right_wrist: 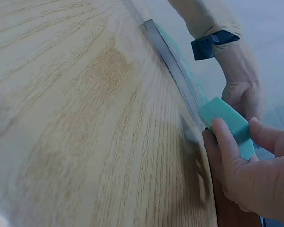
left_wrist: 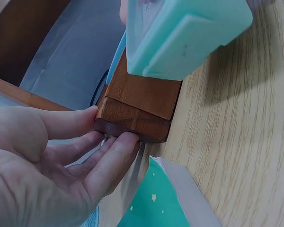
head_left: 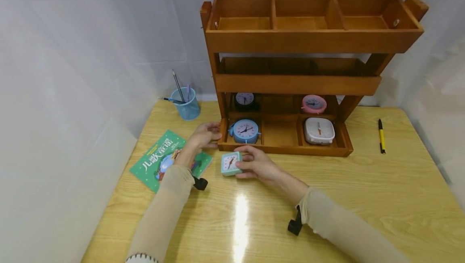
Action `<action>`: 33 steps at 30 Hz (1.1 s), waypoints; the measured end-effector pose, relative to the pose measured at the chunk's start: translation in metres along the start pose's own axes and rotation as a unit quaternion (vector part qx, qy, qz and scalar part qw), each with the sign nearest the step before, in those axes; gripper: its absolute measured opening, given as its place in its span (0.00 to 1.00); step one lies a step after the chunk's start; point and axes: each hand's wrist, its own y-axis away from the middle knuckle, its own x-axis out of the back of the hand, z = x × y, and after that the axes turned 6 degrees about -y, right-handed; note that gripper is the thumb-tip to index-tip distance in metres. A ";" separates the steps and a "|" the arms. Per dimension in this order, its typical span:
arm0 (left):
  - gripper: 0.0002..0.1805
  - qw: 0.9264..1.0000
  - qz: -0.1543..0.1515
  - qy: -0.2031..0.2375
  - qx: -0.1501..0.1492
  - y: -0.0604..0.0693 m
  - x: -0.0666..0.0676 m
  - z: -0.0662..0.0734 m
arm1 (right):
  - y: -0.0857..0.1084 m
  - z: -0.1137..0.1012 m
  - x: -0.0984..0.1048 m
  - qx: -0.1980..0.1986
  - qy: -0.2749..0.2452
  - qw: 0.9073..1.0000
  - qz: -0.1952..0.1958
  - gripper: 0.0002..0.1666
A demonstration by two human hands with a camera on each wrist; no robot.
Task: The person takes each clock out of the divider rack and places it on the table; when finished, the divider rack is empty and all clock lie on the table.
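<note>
My right hand (head_left: 258, 165) pinches a small mint-green square clock (head_left: 229, 163), its white face up, just in front of the wooden rack's lower left edge. In the right wrist view the fingers of the right hand (right_wrist: 255, 165) hold the green clock (right_wrist: 227, 124) by its sides. My left hand (head_left: 203, 137) is at the rack's left front corner; the left wrist view has the thumb and fingers of that hand (left_wrist: 61, 161) gripping the wooden corner (left_wrist: 137, 113). A blue round clock (head_left: 245, 131) stands in the bottom left compartment beside it.
The rack (head_left: 290, 83) also holds a white clock (head_left: 319, 130), a pink clock (head_left: 314, 104) and a black clock (head_left: 244, 99). A green book (head_left: 152, 166) lies at the left, partly under the left arm. Behind it is a blue pen cup (head_left: 189, 109); a yellow pen (head_left: 382, 137) lies right.
</note>
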 end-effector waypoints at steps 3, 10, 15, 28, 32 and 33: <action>0.32 1.000 0.000 -0.005 0.000 0.000 0.000 0.001 | -0.002 0.004 0.000 0.003 0.004 1.000 0.005 0.33; 0.32 1.000 0.000 -0.011 -0.001 0.001 -0.002 0.003 | -0.005 0.009 -0.001 0.014 0.032 0.999 0.018 0.31; 0.32 1.000 0.002 -0.016 -0.005 0.002 -0.003 0.003 | -0.007 0.012 -0.002 0.028 0.066 0.997 0.023 0.31; 0.32 0.999 0.009 -0.038 -0.014 0.001 -0.006 0.005 | -0.003 0.012 -0.003 0.081 0.207 0.974 0.054 0.33; 0.32 0.999 0.010 -0.039 -0.013 0.002 -0.006 0.005 | -0.002 0.013 -0.001 0.085 0.237 0.966 0.060 0.32; 0.32 0.999 0.011 -0.039 -0.013 0.002 -0.006 0.005 | -0.002 0.013 -0.001 0.086 0.244 0.964 0.061 0.32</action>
